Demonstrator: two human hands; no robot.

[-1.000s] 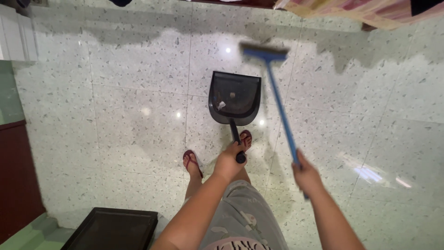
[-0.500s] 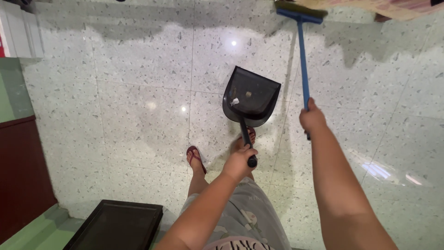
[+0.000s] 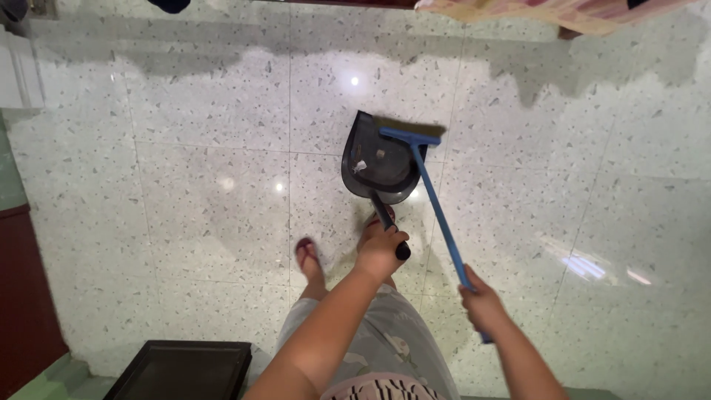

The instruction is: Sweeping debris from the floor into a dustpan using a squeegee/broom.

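So the person is standing on a pale speckled tile floor (image 3: 185, 200), looking straight down, and both hands are busy. The left hand (image 3: 379, 252) is clenching the black handle of a dark dustpan (image 3: 378, 159), fingers wrapped fully round the grip with the rounded end of the handle poking out just past the knuckles. The pan itself is sitting low over the floor just ahead of the person's sandalled feet (image 3: 307, 255), mouth pointing away from them, and there's a small white scrap and a tiny bit of debris lying inside it. The right hand (image 3: 481, 304) is closed tight round the shaft of a blue broom (image 3: 437, 211), gripping near the upper end, with a short stub of the stick sticking out below the fist. The blue broom head is lying right across the open mouth of the pan, bristles looking blurred. Off to the bottom left there's a flat black rectangular tray-like thing (image 3: 185, 369) on the floor, and a dark red-brown panel (image 3: 26, 296) is running along the left edge. A striped cloth (image 3: 548, 11) is hanging in at the top right, throwing a ragged shadow over the tiles.
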